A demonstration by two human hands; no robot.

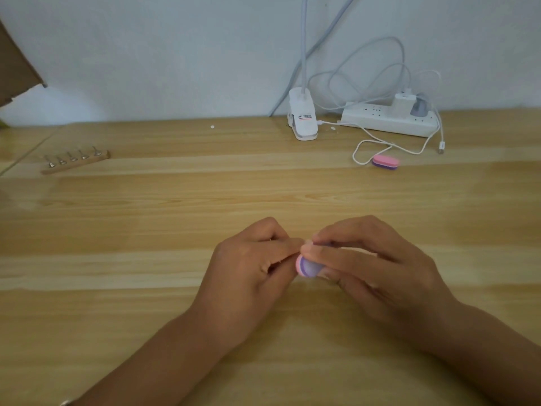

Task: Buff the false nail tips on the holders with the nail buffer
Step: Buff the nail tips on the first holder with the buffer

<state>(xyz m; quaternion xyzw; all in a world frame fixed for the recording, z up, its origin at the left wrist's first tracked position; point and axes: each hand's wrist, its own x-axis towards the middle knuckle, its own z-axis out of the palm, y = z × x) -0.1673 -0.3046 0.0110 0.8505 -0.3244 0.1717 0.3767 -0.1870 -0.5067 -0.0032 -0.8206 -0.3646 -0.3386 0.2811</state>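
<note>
My right hand (pixel 369 268) grips a small pink and purple nail buffer (pixel 307 267) low over the middle of the wooden table (pixel 146 230). My left hand (pixel 251 271) is curled right against the buffer's left end, fingertips pinched together as if around something thin; what it holds is hidden. A wooden holder base (pixel 74 164) with several metal nail holders stands at the far left. I cannot make out nail tips on them.
A second pink and purple buffer (pixel 385 162) lies at the back right beside a white cable (pixel 377 145). A white clip lamp base (pixel 303 117) and a white power strip (pixel 389 118) stand along the wall. A brown cardboard piece (pixel 14 68) hangs at the upper left.
</note>
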